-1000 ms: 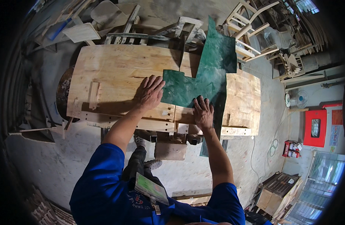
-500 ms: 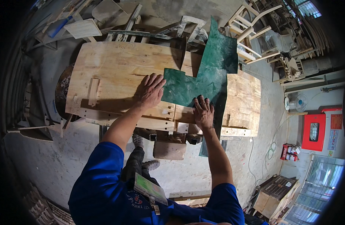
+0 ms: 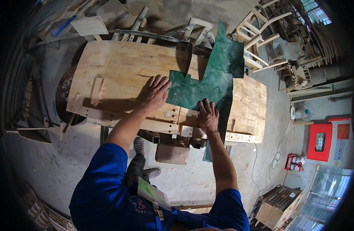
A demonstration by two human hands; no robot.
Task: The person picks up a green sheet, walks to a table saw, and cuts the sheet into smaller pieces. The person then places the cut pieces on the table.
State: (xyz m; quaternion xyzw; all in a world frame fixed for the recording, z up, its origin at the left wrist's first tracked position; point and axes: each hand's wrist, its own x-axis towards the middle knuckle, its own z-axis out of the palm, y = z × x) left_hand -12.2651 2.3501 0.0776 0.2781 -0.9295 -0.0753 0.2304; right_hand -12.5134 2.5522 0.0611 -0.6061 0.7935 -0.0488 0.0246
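A green, marbled sheet (image 3: 217, 75) with notched corners lies across a plywood workbench top (image 3: 119, 67). My left hand (image 3: 154, 92) rests flat with fingers spread on the plywood, its fingertips at the sheet's left edge. My right hand (image 3: 208, 115) presses palm down on the sheet's near edge, fingers apart. Part of the sheet hangs over the bench's front edge beside my right forearm. Neither hand grips anything.
Wooden blocks (image 3: 96, 90) are fixed to the bench's left front. Wooden chair frames (image 3: 261, 38) stand at the back right. A red box (image 3: 319, 141) hangs on the right wall, near a small fan (image 3: 300, 112). Scrap boards (image 3: 88, 25) lie behind the bench.
Both hands stay in nearly the same places on the bench and sheet; only the view has shifted slightly.
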